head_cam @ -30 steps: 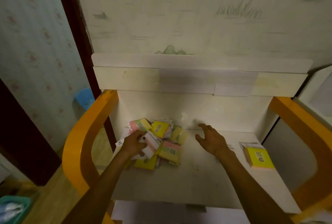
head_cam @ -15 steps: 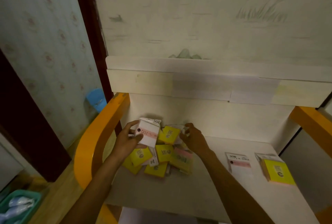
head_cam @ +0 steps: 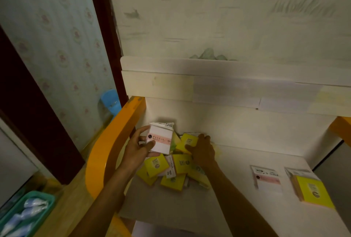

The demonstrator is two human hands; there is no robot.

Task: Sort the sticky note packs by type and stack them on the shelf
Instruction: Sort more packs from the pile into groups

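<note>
1. Shelf [head_cam: 237,189]: white board between two orange side rails, white back panel behind. All packs sit on it or are held just above it.
2. Orange left rail [head_cam: 106,153]: curved, runs from the far-left shelf corner toward the near side. Left forearm crosses in front of it.
3. Teal basket [head_cam: 26,212]: near-left on the floor, holds wrapped bluish items, too blurred to identify.
4. Blue object [head_cam: 111,101]: far left beyond the rail, against the wallpaper. Cannot tell what it is.
5. Pile of packs [head_cam: 171,172]: left part of the shelf, mostly yellow packs lying jumbled and overlapping, some white labels between them.
6. Left hand [head_cam: 139,145]: grip pinching the white-and-pink pack [head_cam: 160,139], thumb on its front face, fingers at its left edge. Pack is upright, lifted above the far-left end of the pile.
7. Right hand [head_cam: 202,149]: palm down on the far-right part of the pile, fingers curled over a yellow pack [head_cam: 187,141] at its right edge.
8. Sorted yellow pack [head_cam: 311,189]: flat, near-right on the shelf.
9. Sorted white-and-pink pack [head_cam: 266,178]: flat, just left of the sorted yellow pack, well apart from the pile.
</note>
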